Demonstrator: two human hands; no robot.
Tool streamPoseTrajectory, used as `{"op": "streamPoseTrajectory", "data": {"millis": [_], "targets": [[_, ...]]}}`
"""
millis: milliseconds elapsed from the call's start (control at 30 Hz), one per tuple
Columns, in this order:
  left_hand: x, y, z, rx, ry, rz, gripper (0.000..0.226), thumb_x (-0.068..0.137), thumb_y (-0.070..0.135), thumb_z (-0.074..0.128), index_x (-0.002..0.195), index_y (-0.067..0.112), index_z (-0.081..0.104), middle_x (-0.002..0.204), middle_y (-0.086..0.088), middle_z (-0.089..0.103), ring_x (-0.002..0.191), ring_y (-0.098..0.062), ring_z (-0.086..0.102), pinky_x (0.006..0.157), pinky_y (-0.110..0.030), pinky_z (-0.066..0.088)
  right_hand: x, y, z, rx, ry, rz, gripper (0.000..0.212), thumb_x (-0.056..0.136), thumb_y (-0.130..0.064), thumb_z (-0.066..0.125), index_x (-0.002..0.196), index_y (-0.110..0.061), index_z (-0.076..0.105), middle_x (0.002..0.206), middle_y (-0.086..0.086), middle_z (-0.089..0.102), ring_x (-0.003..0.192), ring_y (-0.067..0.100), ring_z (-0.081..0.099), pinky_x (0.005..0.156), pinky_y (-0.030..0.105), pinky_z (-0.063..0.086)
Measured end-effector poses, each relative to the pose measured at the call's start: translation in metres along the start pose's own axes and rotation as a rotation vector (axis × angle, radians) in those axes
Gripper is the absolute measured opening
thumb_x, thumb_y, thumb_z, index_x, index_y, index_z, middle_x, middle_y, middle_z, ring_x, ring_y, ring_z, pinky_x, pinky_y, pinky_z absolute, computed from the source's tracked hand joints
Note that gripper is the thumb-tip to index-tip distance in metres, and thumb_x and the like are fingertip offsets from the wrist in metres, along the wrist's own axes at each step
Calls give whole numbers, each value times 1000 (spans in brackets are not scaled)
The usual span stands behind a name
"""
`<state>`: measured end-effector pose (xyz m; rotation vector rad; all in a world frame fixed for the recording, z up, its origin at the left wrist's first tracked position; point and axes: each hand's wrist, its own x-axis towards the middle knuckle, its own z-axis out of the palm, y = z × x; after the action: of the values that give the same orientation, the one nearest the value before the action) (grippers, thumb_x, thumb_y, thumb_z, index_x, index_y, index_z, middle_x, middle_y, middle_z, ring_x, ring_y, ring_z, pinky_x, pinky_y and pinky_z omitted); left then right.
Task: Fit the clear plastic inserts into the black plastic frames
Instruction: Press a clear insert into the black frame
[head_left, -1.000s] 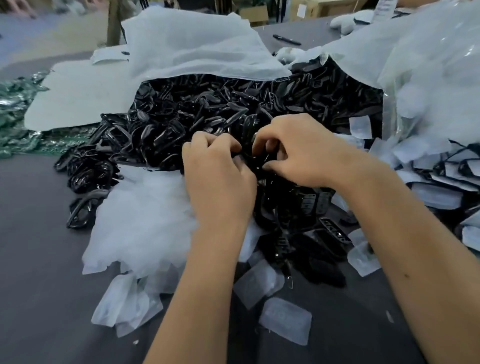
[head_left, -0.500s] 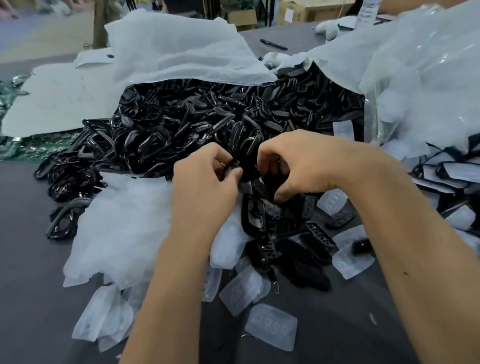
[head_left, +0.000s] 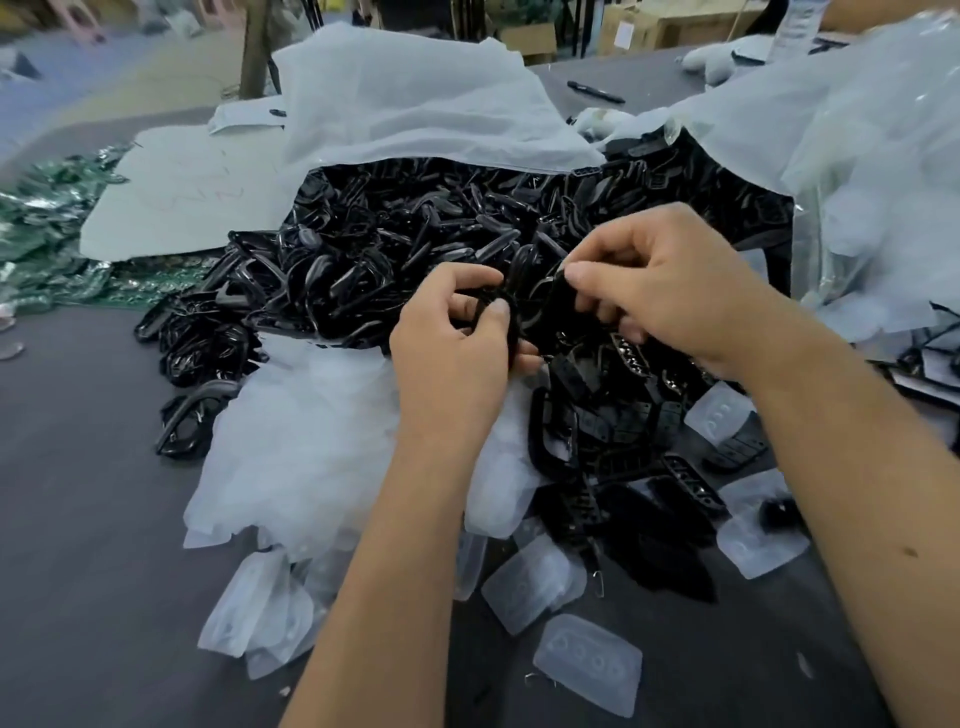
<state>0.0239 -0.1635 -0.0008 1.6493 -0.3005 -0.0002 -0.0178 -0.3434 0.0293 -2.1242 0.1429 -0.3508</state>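
A big heap of glossy black plastic frames (head_left: 415, 249) spills from a torn white bag across the table's middle. My left hand (head_left: 457, 343) and my right hand (head_left: 670, 291) meet above its near edge. Both pinch one black frame (head_left: 524, 312) held between them, my left thumb pressing on its edge. Whether a clear insert sits in that frame is hidden by my fingers. Several clear plastic inserts (head_left: 589, 662) lie loose on the grey table near my forearms. Black button pads (head_left: 691, 478) lie jumbled under my right wrist.
White plastic bag film (head_left: 301, 452) bunches left of my left forearm. Another clear bag (head_left: 857, 156) rises at the right. Green circuit boards (head_left: 47, 244) lie at the far left. A black pen (head_left: 595, 92) rests at the back. Grey table surface (head_left: 78, 519) shows at the near left.
Both hands have stayed together on the black frame, fingers shifting; my right hand now pinches it from the top. The camera has drifted, so the scene sits slightly differently in view.
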Motion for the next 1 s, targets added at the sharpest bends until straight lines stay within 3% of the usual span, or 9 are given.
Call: {"op": "streamPoseTrajectory", "data": {"millis": [100,200,333,533,667,867,1000], "targets": [[2,-3,-3,-4,102,-1,4,99,7,66,100,11,65,84,-14,72,67,-24,75,67,-45,64,-5,2,21,544,-8,105,19,102,-9,63,86,-12,72,68,4,65,58,13,56,41,20,39],[2,-5,0,-27,140,-19,9,99,9,67,95,7,60,80,-12,72,56,-23,73,49,-29,55,-8,10,31,675,-27,116,17,102,-11,61,88,-12,70,64,6,63,50,14,52,39,20,37],[4,-8,4,-6,180,-11,6,98,9,66,95,10,61,77,-12,72,53,-21,73,48,-27,55,-8,16,31,762,-17,67,12,96,-12,66,91,-9,77,74,13,70,54,14,55,44,20,42],[5,-11,6,5,215,4,11,98,7,64,93,15,71,75,-11,73,53,-21,72,58,-37,61,-11,20,36,601,1,-55,13,86,-4,73,92,-15,76,78,12,73,63,17,62,52,23,49],[6,-12,6,-40,255,-2,9,95,5,68,89,12,71,79,-15,73,63,-25,73,56,-33,61,-11,20,39,471,33,-84,14,88,-1,77,96,-10,70,82,19,73,65,32,63,52,28,52],[5,-12,6,-158,289,-50,6,93,6,72,90,6,67,76,-11,75,67,-26,75,60,-37,64,-11,18,39,393,58,-102,12,86,-2,82,87,-9,72,77,12,74,54,18,60,50,25,51],[5,-9,6,-218,265,-76,5,92,1,69,92,2,65,75,-8,77,72,-23,78,61,-36,64,-10,17,36,388,86,-98,11,86,-6,82,90,-10,72,76,15,72,51,20,59,48,28,49]]}}
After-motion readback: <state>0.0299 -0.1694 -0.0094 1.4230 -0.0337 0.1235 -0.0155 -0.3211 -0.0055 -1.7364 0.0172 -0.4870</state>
